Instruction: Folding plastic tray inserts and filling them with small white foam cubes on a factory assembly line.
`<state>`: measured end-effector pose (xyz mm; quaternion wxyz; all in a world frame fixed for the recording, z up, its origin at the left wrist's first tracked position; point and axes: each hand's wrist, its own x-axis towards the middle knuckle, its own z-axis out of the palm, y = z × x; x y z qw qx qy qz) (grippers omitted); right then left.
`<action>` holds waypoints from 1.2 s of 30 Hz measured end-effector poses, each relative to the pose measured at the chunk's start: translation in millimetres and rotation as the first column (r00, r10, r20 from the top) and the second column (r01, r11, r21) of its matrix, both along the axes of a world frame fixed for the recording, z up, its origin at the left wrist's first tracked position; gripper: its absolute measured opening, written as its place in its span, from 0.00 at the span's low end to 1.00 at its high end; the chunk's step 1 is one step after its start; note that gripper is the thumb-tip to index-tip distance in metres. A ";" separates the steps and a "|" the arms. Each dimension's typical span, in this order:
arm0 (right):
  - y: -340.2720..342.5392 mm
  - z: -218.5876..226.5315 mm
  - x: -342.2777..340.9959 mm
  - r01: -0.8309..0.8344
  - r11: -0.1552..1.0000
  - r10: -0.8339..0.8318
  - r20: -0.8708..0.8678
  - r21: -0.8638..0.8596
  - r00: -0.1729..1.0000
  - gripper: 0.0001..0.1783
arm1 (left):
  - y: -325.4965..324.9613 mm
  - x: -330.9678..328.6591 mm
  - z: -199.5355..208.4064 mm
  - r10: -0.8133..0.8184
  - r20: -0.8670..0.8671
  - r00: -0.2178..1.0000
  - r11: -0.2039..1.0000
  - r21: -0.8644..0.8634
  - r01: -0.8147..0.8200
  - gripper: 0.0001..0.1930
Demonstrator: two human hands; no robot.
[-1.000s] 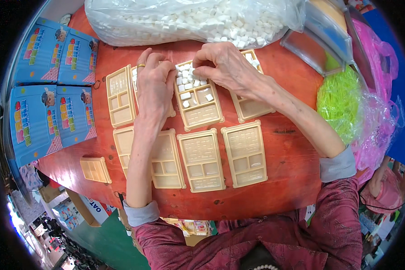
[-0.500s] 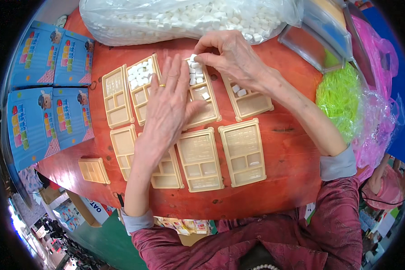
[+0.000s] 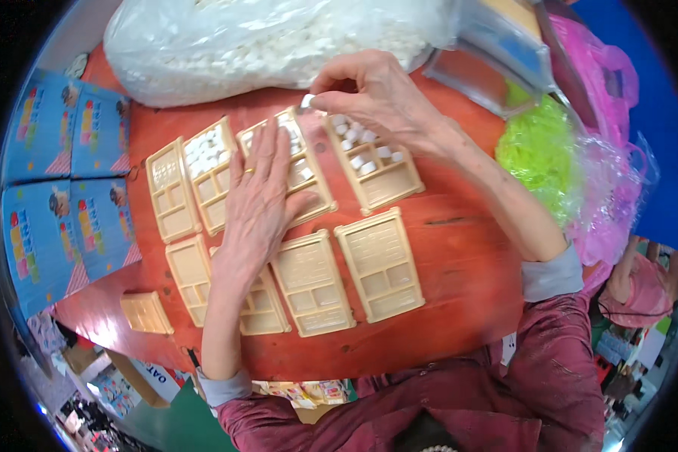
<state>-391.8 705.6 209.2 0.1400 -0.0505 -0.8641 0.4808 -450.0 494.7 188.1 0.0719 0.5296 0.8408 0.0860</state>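
My left hand (image 3: 260,200) lies with fingers stretched over a beige compartment tray (image 3: 320,200), hiding much of it; white cubes show in its upper compartment beside my fingers. Between the thumb and forefinger of my right hand (image 3: 377,98) is a small white cube (image 3: 307,101), held just off that tray's far right corner. To the right, another tray (image 3: 392,191) has several white cubes in its far and middle compartments, partly under my right hand. Left of my left hand stands a tray with its large compartment full of white cubes (image 3: 206,153).
A big clear bag of white cubes (image 3: 279,64) lies along the far side of the red table (image 3: 459,264). Blue printed boxes (image 3: 41,135) stand at the left. More trays (image 3: 380,275) sit nearer me. Bright green strands (image 3: 535,154) and pink plastic bags (image 3: 603,83) are at the right.
The whole view has shifted and turned a little. My right hand, with a white cube in its pinch, is slightly farther right of the tray's far corner. My left hand stays over the trays.
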 end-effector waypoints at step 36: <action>10.5 -12.5 44.7 -0.085 0.933 0.085 0.016 0.350 0.996 0.11 | 80.3 18.3 -10.7 -0.057 0.161 0.985 0.787 0.614 -0.054 0.07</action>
